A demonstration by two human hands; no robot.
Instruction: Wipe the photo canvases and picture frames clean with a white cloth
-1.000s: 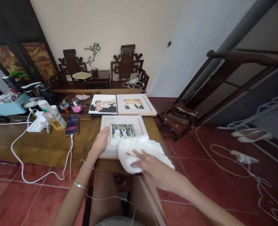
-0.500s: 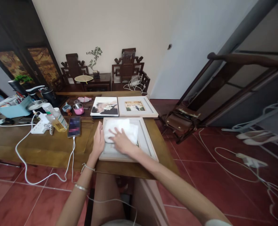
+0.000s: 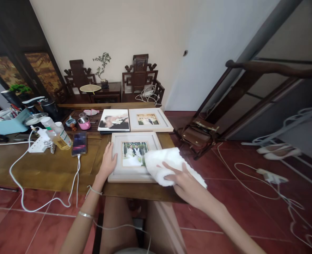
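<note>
A light wooden picture frame [image 3: 133,177] lies face up near the table's front edge. Inside its pale mat is a photo [image 3: 134,154] of two people in wedding clothes. My left hand [image 3: 108,160] grips the frame's left edge, thumb on the near side and fingers along the border. My right hand [image 3: 183,180] is closed on a white cloth [image 3: 166,160], with some fingers stretched out over it. The cloth covers the frame's lower right corner and hangs past its right side.
Behind lie another framed photo [image 3: 150,121] and a photo album [image 3: 114,120]. Left of them are a phone [image 3: 79,143] on a cable, a bottle [image 3: 62,139], a power strip [image 3: 39,143] and a pink cup [image 3: 84,123]. A wooden chair [image 3: 198,123] with a brown bag stands at the right.
My right hand has swept the cloth rightward and toward me across the frame, uncovering the photo. My left hand stays at the left edge, its thumb now farther apart from the fingers.
</note>
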